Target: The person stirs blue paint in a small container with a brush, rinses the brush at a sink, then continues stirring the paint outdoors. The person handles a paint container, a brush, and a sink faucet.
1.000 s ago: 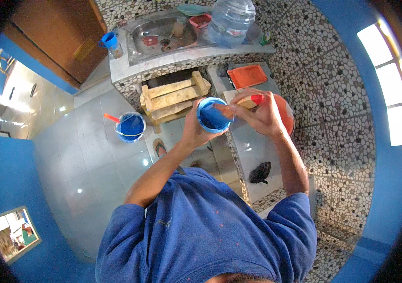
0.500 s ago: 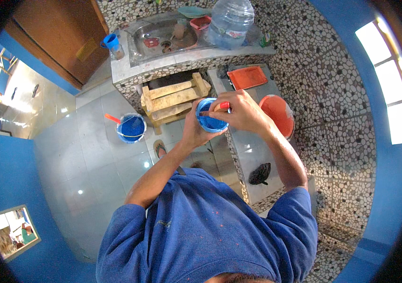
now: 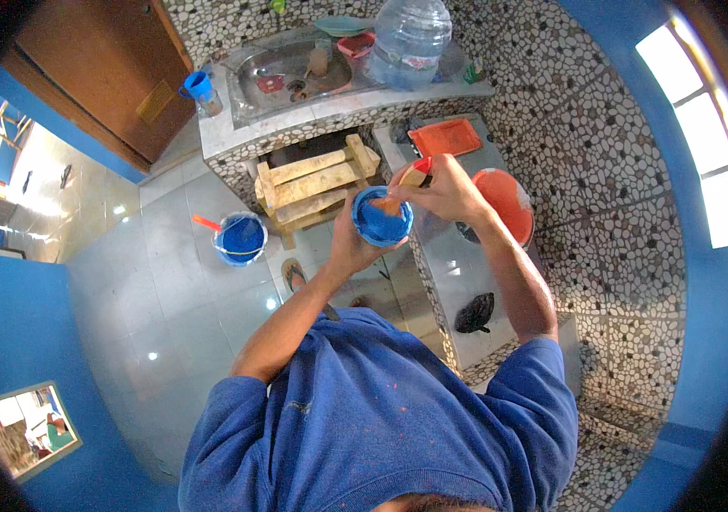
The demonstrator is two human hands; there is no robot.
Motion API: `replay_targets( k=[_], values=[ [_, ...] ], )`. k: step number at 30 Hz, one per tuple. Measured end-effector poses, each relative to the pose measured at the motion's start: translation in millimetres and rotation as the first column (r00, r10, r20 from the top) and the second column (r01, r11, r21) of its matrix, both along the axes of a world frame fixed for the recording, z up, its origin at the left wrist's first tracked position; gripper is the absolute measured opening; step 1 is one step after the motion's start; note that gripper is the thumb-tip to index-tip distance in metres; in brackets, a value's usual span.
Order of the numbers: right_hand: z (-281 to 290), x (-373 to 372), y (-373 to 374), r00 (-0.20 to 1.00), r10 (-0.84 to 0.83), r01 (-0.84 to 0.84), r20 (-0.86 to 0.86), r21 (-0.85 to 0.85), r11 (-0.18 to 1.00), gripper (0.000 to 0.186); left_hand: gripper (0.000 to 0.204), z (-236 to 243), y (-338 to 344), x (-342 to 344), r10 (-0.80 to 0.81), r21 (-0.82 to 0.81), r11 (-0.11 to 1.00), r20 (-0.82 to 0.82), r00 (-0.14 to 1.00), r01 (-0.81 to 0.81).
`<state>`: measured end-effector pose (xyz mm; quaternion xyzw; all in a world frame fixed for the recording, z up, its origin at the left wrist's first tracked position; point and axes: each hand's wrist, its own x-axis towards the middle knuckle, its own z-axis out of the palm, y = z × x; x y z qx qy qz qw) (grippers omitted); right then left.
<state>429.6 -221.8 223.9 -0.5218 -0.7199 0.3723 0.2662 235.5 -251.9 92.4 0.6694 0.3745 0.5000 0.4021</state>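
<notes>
Head view: left hand grips a small cup of blue paint from below, held above the tiled floor beside the low desk. Right hand is closed on a paintbrush, its tip dipped into the cup. A blue paint bucket stands apart on the floor.

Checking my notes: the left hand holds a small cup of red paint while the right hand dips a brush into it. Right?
Not quite. The head view shows the paint in the cup is blue, not red. The left hand holds it while the right hand dips the brush in.
</notes>
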Motion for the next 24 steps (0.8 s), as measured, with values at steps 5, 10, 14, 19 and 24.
replay_targets(
  k=[5,10,14,19,24],
  values=[
    [51.2,-13.1,-17.0,0.997,-0.028,0.025,0.067,0.047,0.999,0.023,0.092,-1.9,2.7,0.2,-0.051,-0.032,0.998,0.183,0.982,0.058],
    [74.2,-17.4,-25.9,0.995,-0.05,0.032,0.081,0.207,0.978,0.025,0.094,1.1,3.6,-1.2,-0.04,-0.043,0.998,0.187,0.982,0.048],
    [94.2,-24.3,-33.6,0.997,-0.071,0.061,0.026,0.271,0.961,0.024,0.094,1.1,6.3,-1.0,-0.034,-0.047,0.998,0.226,0.974,0.045],
    [100.1,-25.9,-34.0,0.996,-0.084,0.065,0.036,0.356,0.932,0.02,0.103,-4.1,12.6,-2.6,-0.085,-0.075,0.992,0.243,0.966,0.106],
    [104.2,-25.3,-35.6,0.995,-0.086,0.098,-0.05,0.335,0.937,0.014,0.094,5.0,12.8,-4.0,-0.066,-0.089,0.992,0.233,0.97,0.089]
  ],
)
